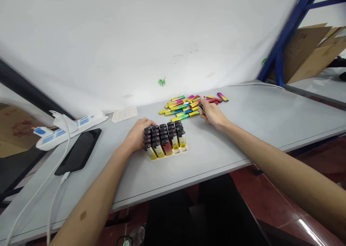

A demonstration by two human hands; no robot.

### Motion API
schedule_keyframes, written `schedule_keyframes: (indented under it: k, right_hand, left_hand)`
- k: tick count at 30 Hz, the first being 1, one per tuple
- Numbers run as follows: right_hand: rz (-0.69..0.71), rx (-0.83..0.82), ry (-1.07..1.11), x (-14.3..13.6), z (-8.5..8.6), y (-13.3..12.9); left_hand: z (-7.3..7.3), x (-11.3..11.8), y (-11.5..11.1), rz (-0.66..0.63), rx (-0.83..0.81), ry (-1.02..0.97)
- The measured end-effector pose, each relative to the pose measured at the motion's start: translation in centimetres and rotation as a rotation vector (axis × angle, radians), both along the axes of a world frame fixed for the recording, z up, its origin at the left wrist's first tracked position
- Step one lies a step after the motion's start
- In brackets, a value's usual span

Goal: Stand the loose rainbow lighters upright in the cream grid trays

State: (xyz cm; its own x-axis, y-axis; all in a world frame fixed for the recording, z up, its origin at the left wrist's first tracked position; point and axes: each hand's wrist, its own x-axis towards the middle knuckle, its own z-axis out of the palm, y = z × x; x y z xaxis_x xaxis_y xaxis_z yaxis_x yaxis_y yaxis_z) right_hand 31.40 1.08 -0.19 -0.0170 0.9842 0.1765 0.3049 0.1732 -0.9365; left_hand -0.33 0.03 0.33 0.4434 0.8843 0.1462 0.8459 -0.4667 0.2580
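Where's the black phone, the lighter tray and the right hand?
Black phone (78,151): head view, on its flat face.
Lighter tray (180,151): head view, front edge, between two holes.
Right hand (214,113): head view, on its back.

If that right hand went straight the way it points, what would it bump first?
Probably the pile of shiny coloured pieces, just ahead of the right hand; depth is unclear, so they may already touch.

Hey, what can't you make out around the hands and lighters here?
In the head view:
- Left hand: fingertips hidden behind the upright lighters.
- Held item: mostly covered by the right hand.
- Tray: largely hidden by the upright lighters.
- Loose lighters: lower ones covered by those on top.
- Left cardboard box: cut off by the picture's left edge.
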Motion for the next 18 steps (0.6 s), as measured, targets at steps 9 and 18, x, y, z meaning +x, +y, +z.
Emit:
schedule_keyframes:
  k: [9,18]
  right_hand:
    - [-0.017,-0.045,-0.001,-0.16,0.07,-0.05]
    - [-0.065,-0.006,0.001,0.32,-0.36,0.62]
  left_hand:
    - [0.02,0.05,-0.05,-0.001,-0.009,-0.011]
    - [0.01,0.08,0.01,-0.001,-0.009,0.003]
